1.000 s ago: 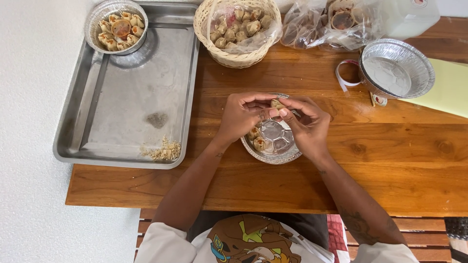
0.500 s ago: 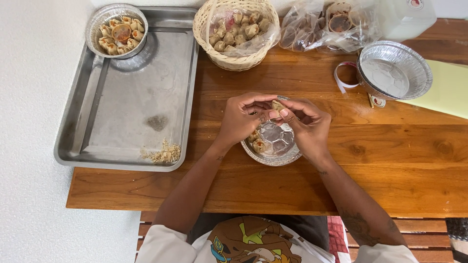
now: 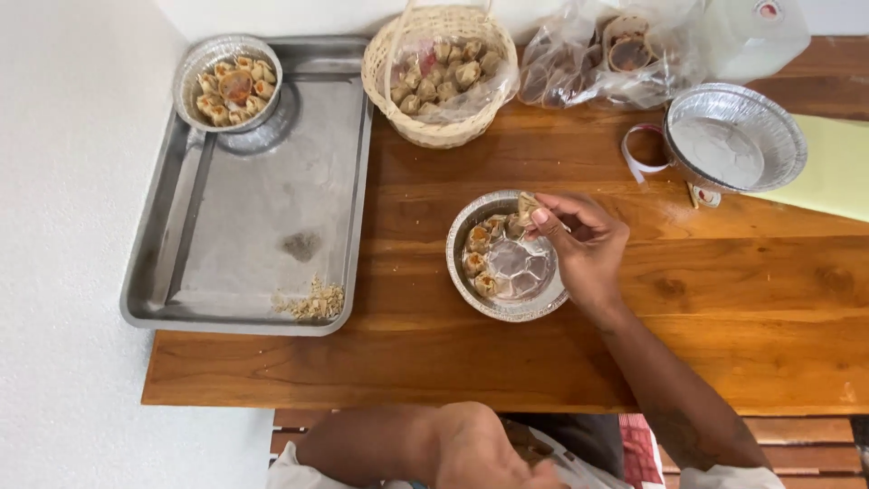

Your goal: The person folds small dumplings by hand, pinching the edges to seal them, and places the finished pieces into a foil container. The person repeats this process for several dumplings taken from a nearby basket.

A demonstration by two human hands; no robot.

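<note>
While pinching a dumpling (image 3: 528,203), right hand (image 3: 584,249) overhangs foil bowl (image 3: 471,226).

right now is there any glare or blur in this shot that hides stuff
Head view: soft, even light with faint shadows; mild glare on the foil bowl and the metal tray; the clear bags are hazy; the left hand at the bottom edge is soft; the right hand is sharp.

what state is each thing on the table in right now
foil dish: part filled, dumplings along its left and top rim
right hand: fingers pinching a dumpling at the dish rim
left hand: off the table, empty
filled foil dish: full, on the steel tray
basket: holds loose dumplings
empty foil dish: empty
</note>
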